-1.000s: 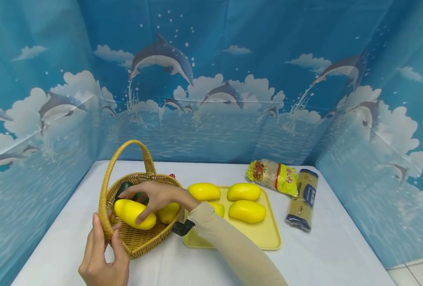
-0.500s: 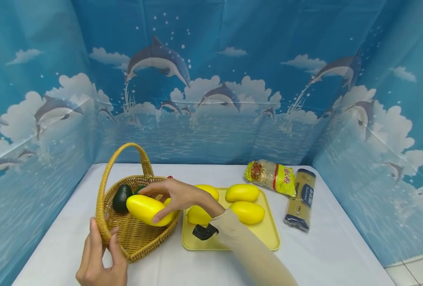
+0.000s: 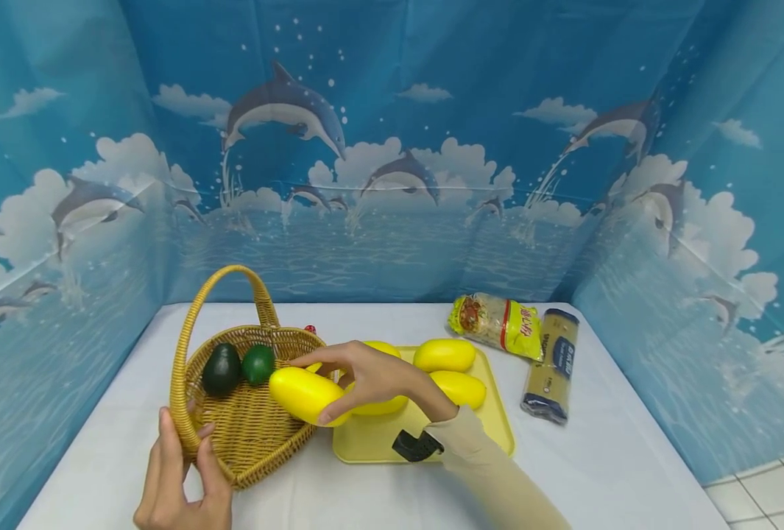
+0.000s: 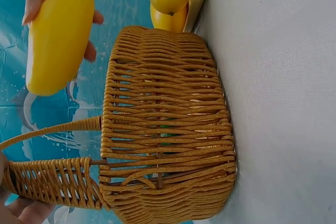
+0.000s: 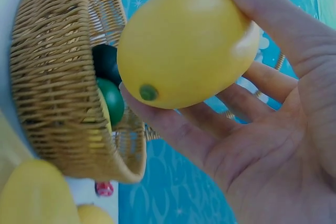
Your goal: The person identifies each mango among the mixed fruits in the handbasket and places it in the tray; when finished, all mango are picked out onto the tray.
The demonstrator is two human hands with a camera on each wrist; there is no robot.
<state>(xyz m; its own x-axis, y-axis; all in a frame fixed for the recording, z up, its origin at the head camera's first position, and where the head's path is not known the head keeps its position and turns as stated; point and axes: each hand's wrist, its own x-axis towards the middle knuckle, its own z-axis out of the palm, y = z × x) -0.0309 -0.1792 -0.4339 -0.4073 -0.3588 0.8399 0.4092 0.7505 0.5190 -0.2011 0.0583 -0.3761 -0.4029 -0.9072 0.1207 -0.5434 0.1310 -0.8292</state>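
Observation:
My right hand (image 3: 378, 372) holds a yellow mango (image 3: 305, 396) between thumb and fingers, over the right rim of the wicker basket (image 3: 266, 460). The mango (image 5: 184, 45) shows its green stem spot in the right wrist view. Thumb and fingers of my left hand (image 3: 182, 486) grip the near foot of the basket's tall handle (image 3: 181, 353). A dark green avocado (image 3: 222, 370) and a smaller, brighter green fruit (image 3: 258, 364) lie inside the basket at the back. Another yellow fruit (image 5: 105, 109) shows just inside the rim in the right wrist view.
Right of the basket stands a yellow tray (image 3: 392, 445) bearing several mangoes (image 3: 445, 355). Farther right lie a noodle packet (image 3: 495, 324) and a spaghetti packet (image 3: 551, 364), overlapping. A small red object (image 3: 310, 329) sits behind the basket. A dolphin-print curtain (image 3: 392, 221) surrounds the white table.
My right hand has lifted the mango and carried it right, from inside the basket to above its right rim. The green fruits are now uncovered. The left hand keeps its grip on the handle.

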